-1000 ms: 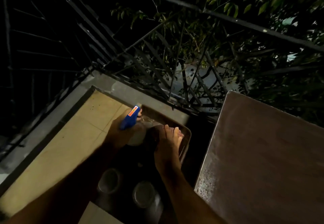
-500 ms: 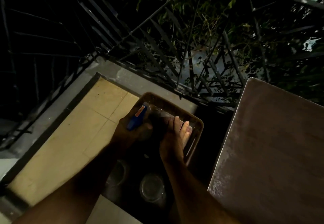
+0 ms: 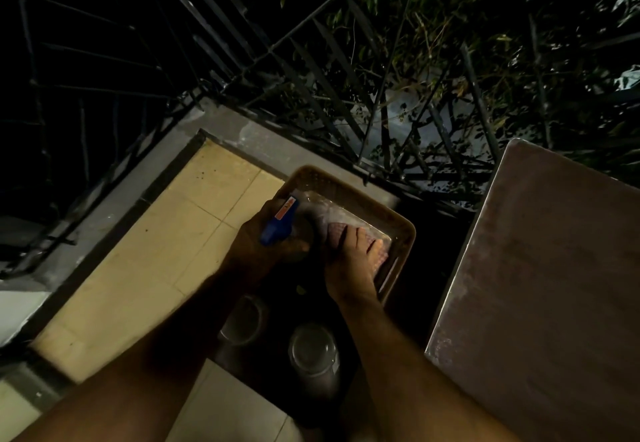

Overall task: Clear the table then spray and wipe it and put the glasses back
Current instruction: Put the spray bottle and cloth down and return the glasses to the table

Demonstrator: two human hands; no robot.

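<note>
- Yellow floor tiles [image 3: 145, 251] occupy the left of the view, bordered by a grey concrete kerb [image 3: 114, 192] and a dark metal railing [image 3: 242, 71].
- My left hand [image 3: 266, 244] is closed around the spray bottle [image 3: 280, 223]; its blue trigger head with an orange label shows above my knuckles, at the left inner wall of the brown tray [image 3: 405, 233].
- The tray sits low, between the tiled floor and the table, near the railing.
- My right hand [image 3: 353, 265] lies just beside the left, fingers flat and spread on a pale, textured cloth [image 3: 375, 254] inside the tray. I cannot tell whether the fingers grip the cloth or only press on it.
- Two glasses stand upright in the dark area below my hands: one glass [image 3: 242, 320] under my left forearm, the second glass [image 3: 313, 351] between my forearms. They are near each other; I cannot tell whether they touch.
- The table [image 3: 540, 285] fills the right of the view; its brown top is bare, with a sheen along the near-left edge.
- Leafy branches [image 3: 450, 43] hang beyond the railing, above the table.
</note>
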